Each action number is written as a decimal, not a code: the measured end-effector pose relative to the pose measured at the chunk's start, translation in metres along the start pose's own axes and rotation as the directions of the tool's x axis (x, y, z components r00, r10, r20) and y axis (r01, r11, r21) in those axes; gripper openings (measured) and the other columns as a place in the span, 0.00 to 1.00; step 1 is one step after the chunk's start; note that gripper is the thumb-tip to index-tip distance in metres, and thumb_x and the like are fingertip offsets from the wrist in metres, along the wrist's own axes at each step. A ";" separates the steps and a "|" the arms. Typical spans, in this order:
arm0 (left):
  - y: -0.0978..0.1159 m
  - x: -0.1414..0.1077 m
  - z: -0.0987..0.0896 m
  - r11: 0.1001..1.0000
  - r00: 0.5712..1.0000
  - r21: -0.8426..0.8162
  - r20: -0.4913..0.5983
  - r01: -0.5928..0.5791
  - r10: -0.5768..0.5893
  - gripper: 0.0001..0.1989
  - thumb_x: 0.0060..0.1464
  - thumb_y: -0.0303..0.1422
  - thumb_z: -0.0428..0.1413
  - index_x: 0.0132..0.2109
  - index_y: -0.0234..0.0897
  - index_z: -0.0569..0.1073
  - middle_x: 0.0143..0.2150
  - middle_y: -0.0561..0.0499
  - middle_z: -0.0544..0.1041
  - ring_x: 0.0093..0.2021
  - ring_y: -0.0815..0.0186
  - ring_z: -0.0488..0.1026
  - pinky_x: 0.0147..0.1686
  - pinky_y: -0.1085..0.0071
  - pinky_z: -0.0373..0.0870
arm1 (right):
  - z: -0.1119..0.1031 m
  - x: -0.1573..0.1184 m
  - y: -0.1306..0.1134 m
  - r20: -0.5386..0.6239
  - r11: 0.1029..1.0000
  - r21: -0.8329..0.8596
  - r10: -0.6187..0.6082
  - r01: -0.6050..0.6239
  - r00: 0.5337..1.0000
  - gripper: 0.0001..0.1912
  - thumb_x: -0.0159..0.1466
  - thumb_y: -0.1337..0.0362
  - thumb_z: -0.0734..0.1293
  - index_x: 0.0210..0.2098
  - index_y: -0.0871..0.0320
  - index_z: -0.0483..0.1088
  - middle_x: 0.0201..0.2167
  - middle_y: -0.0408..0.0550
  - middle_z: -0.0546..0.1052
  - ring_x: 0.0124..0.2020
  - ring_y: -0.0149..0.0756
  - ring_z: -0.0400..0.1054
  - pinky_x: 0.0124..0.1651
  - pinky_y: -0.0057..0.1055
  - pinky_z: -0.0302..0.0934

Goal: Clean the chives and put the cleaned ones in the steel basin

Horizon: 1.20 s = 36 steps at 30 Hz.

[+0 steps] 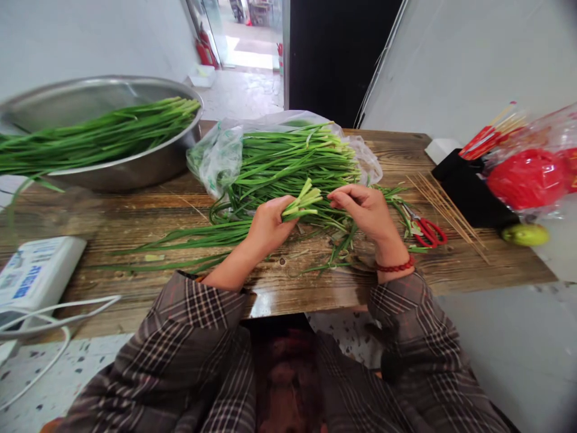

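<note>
My left hand [269, 224] is wrapped round a small bunch of garlic chives [303, 201], pale cut ends pointing right and long green leaves trailing left over the table. Just right of those ends, my right hand [368, 210] has its thumb and fingers pinched together; whatever is between them is too small to make out. Behind both hands, a big pile of chives [288, 157] lies on an opened clear plastic bag [215, 157]. Loose trimmings [339, 251] are scattered on the wood under my right hand.
A steel basin [135, 171] at the left holds more chives [112, 133]. Red-handled scissors [430, 233] and thin bamboo skewers [451, 210] lie at the right, near a black holder [473, 192] and a yellow-green fruit [525, 234]. A white box [45, 270] with cables [67, 313] sits front left.
</note>
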<state>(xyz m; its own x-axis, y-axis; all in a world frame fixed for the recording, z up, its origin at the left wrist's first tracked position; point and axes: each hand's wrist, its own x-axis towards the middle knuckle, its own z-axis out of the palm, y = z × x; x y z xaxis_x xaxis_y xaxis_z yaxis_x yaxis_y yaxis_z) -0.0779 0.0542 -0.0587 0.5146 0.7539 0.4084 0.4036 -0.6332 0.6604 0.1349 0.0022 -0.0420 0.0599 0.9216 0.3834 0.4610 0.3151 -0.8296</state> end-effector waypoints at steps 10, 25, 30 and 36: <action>-0.002 0.000 0.001 0.997 0.986 -0.073 -0.166 0.021 -0.033 0.08 0.55 0.34 0.57 0.33 0.33 0.74 0.29 0.53 0.74 0.30 0.68 0.71 0.32 0.74 0.65 | -0.010 -0.007 0.011 0.245 0.724 -0.683 0.101 0.098 0.964 0.11 0.63 0.58 0.67 0.28 0.54 0.77 0.26 0.46 0.77 0.27 0.33 0.66 0.29 0.31 0.48; 0.003 -0.001 0.002 0.965 0.945 -0.163 -0.289 -0.208 0.155 0.09 0.61 0.35 0.54 0.42 0.35 0.76 0.44 0.46 0.79 0.45 0.63 0.76 0.46 0.67 0.71 | 0.012 -0.002 0.007 0.109 0.930 -0.181 -0.303 0.318 0.947 0.07 0.65 0.62 0.66 0.37 0.54 0.77 0.33 0.47 0.79 0.35 0.36 0.72 0.40 0.34 0.64; 0.004 -0.002 0.005 0.987 0.989 -0.084 -0.061 -0.139 0.134 0.06 0.58 0.30 0.55 0.34 0.34 0.75 0.31 0.51 0.76 0.33 0.67 0.73 0.33 0.73 0.66 | 0.022 -0.003 0.002 0.047 0.923 -0.185 -0.335 0.338 0.941 0.07 0.64 0.60 0.67 0.37 0.53 0.77 0.32 0.46 0.80 0.34 0.34 0.72 0.39 0.33 0.66; 0.003 -0.001 0.004 0.995 0.994 -0.042 -0.065 -0.087 0.084 0.07 0.56 0.28 0.57 0.29 0.35 0.71 0.27 0.54 0.70 0.31 0.68 0.68 0.31 0.74 0.60 | 0.025 -0.006 0.002 0.035 0.949 -0.166 -0.266 0.269 0.963 0.15 0.61 0.58 0.69 0.47 0.53 0.74 0.38 0.46 0.80 0.34 0.34 0.73 0.36 0.32 0.68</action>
<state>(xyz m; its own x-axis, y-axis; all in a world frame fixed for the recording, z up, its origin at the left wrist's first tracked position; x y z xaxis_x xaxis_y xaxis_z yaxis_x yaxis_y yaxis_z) -0.0736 0.0512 -0.0599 0.4969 0.7075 0.5025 0.3249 -0.6886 0.6482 0.1140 0.0033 -0.0561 -0.0962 0.8117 0.5761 0.6001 0.5090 -0.6171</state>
